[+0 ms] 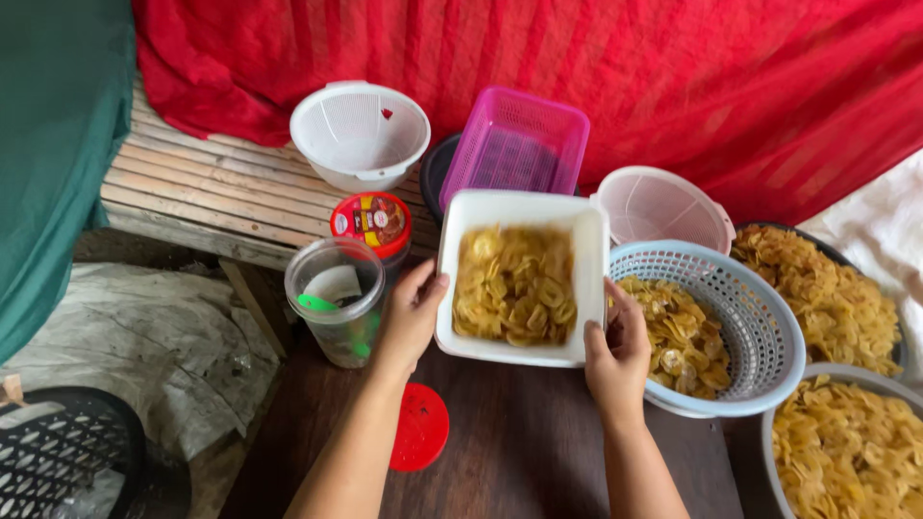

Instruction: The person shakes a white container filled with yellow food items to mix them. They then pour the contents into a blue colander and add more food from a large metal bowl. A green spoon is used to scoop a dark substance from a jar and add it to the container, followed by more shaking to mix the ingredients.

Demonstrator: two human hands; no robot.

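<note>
A white square tub [481,208] half full of yellow banana chips [514,285] is held up between both hands. My left hand [411,315] grips its left edge, thumb over the rim. My right hand [616,351] holds the lower right corner. The tub is tilted toward me above a dark wooden table [519,442].
A pale blue basket [760,327] of chips sits right of the tub, with two more chip-filled bowls [846,452] beyond. A clear open jar [336,298], a red-lidded jar [373,223], a loose red lid [420,426], a white colander [361,135] and a pink basket [516,144] stand left and behind.
</note>
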